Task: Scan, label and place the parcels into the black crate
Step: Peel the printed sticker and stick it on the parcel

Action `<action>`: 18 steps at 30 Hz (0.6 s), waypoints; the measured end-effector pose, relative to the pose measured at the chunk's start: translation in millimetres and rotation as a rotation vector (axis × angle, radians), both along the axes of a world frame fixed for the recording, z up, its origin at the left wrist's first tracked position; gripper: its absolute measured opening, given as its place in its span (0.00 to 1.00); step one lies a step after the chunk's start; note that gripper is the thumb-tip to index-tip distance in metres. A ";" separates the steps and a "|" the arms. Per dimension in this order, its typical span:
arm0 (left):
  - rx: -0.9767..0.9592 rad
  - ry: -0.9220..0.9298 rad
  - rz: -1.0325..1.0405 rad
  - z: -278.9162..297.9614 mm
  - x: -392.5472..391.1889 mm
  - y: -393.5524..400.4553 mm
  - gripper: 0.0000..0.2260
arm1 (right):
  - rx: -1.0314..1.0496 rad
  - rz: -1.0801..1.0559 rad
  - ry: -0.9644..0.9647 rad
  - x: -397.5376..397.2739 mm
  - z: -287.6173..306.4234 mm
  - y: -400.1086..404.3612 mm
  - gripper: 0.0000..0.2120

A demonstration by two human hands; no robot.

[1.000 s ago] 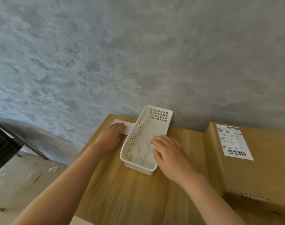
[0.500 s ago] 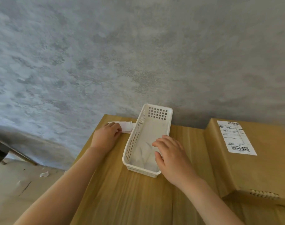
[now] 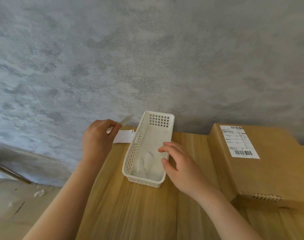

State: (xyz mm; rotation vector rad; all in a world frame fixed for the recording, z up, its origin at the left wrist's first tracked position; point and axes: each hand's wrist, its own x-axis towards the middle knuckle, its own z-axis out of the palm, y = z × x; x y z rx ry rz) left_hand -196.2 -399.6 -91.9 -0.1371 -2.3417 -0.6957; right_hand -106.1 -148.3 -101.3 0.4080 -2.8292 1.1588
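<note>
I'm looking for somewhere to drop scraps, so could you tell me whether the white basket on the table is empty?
Not empty: the white basket holds crumpled white paper at its near end, beside the right hand.

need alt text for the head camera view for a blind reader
A left hand pinches a paper slip raised above a wooden table, while the right hand hovers open at a white basket. A labelled cardboard box sits right.

One head cam only (nothing shared), looking forward and down from above the table (image 3: 147,213); close to both forearms, tilted, grey wall (image 3: 147,58) fills the upper frame, floor (image 3: 12,205) at lower left.
</note>
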 end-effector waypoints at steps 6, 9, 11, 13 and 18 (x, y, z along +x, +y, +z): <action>-0.073 -0.042 -0.044 3.2 -4.5 25.8 0.09 | -0.041 -0.046 0.025 10.7 5.2 19.2 0.12; -0.109 -0.159 0.014 -12.2 -25.9 12.8 0.10 | -0.032 -0.039 0.014 14.4 7.6 24.8 0.12; -0.155 -0.233 0.041 -21.7 -38.8 4.1 0.10 | -0.016 -0.031 0.001 15.4 8.5 25.4 0.12; -0.245 -0.327 0.075 -30.8 -46.2 0.5 0.09 | -0.004 -0.025 -0.003 15.3 9.1 24.6 0.12; -0.373 -0.499 0.114 -52.8 -39.8 2.4 0.12 | 0.013 -0.022 -0.013 15.9 8.4 21.9 0.13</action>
